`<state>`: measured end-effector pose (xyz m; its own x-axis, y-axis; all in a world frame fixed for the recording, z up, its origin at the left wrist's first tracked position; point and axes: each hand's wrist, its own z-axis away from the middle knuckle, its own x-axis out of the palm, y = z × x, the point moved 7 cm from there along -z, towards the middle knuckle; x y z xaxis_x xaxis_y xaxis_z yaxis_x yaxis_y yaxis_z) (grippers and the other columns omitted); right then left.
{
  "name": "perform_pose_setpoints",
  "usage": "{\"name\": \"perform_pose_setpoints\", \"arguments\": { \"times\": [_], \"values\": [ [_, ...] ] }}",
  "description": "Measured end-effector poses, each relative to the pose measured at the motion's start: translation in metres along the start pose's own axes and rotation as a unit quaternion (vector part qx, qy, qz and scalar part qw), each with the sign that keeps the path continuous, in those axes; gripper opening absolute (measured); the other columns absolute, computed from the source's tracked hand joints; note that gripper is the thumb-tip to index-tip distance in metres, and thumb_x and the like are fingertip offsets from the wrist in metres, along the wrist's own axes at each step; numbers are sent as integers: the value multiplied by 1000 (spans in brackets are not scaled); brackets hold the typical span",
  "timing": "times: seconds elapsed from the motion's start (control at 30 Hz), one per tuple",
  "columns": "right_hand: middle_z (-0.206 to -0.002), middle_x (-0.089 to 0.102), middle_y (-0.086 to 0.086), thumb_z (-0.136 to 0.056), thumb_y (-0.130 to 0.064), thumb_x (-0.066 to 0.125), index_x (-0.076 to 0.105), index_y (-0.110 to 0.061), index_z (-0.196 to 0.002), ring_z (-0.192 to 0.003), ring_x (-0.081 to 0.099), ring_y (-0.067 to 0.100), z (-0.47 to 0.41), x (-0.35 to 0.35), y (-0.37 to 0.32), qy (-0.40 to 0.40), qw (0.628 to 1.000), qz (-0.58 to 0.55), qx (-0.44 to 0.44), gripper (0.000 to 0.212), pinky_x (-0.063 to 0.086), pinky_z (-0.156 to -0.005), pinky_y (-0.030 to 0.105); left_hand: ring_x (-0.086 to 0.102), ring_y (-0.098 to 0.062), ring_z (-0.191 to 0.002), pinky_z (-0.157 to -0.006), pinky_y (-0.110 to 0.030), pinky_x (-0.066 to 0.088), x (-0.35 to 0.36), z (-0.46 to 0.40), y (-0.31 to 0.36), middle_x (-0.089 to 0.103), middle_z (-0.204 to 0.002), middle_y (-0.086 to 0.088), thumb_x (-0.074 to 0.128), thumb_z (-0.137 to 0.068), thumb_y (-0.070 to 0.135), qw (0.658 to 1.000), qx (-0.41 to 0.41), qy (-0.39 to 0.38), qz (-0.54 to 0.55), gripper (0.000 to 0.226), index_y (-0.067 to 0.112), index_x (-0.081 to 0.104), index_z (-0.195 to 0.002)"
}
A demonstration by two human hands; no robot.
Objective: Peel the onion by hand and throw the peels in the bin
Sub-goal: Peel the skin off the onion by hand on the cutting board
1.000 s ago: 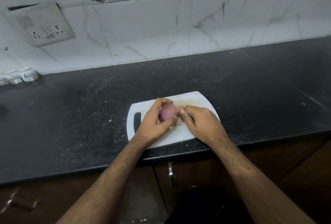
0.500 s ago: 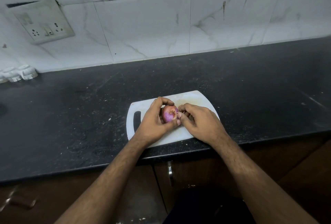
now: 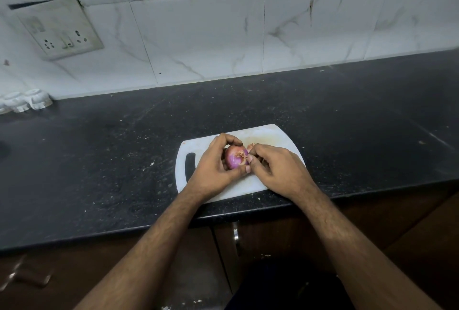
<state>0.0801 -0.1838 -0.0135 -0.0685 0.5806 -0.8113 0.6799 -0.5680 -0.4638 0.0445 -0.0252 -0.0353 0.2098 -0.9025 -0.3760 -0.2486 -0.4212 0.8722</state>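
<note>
A small purple onion [image 3: 235, 157] with its root tuft facing me is held over the white cutting board [image 3: 270, 136]. My left hand [image 3: 214, 169] grips it from the left, thumb below and fingers curled over the top. My right hand [image 3: 275, 168] is curled against the onion's right side, its fingertips pinching at the skin by the root. A bit of loose peel [image 3: 250, 146] shows just behind my right fingers. No bin is in view.
The board lies at the front edge of a black stone counter [image 3: 347, 121]. A socket plate [image 3: 60, 29] hangs on the tiled wall at left, with white cups [image 3: 27, 101] below it. Brown cabinet doors [image 3: 248, 240] run under the counter.
The onion has been turned in my left hand so its root end faces me. My right fingers have closed in on the skin at that end.
</note>
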Motion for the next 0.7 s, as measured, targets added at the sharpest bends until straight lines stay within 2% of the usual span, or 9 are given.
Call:
{"name": "perform_pose_setpoints", "arguments": {
  "times": [0.17,0.33,0.47,0.57,0.63,0.7],
  "values": [
    [-70,50,-18,-103,-33,50,47,-34,-83,-66,50,7,-1,0,-1,7,1000,12,-3,20,34,-58,27,67,-24,-113,-92,-51,61,-1,1,3,63,-124,0,91,-76,38,1000,-1,5,1,52,35,58,-115],
    [-67,49,-17,-101,-31,50,52,-25,-80,-61,49,2,-2,1,2,12,1000,23,12,22,30,-54,21,67,-24,-114,-94,-52,61,-1,2,4,64,-124,1,90,-77,40,1000,-7,7,5,51,34,57,-117],
    [-65,51,-22,-99,-28,52,57,-20,-80,-62,51,0,-2,-1,5,31,999,3,32,21,32,-53,21,66,-14,-112,-94,-37,60,-2,4,10,63,-122,6,81,-85,37,1000,2,11,-7,47,26,56,-123],
    [-70,55,-31,-98,-27,54,53,-22,-75,-65,53,-3,-1,-1,6,33,999,-7,37,24,29,-52,20,64,-7,-113,-90,-34,60,-2,8,14,60,-127,14,69,-82,53,1000,-24,7,3,62,26,55,-136],
    [-65,55,-19,-98,-28,54,51,-21,-73,-60,51,5,-1,0,6,28,999,-3,36,25,31,-53,23,63,-8,-115,-87,-35,63,-2,10,15,60,-128,16,62,-77,59,999,-48,7,21,72,27,56,-141],
    [-62,50,-9,-97,-28,54,49,-19,-73,-58,49,12,-1,-1,5,28,999,3,35,26,36,-52,29,63,-10,-114,-82,-35,64,-1,10,15,62,-127,14,57,-77,57,998,-57,7,29,68,27,59,-138]
  ]
}}
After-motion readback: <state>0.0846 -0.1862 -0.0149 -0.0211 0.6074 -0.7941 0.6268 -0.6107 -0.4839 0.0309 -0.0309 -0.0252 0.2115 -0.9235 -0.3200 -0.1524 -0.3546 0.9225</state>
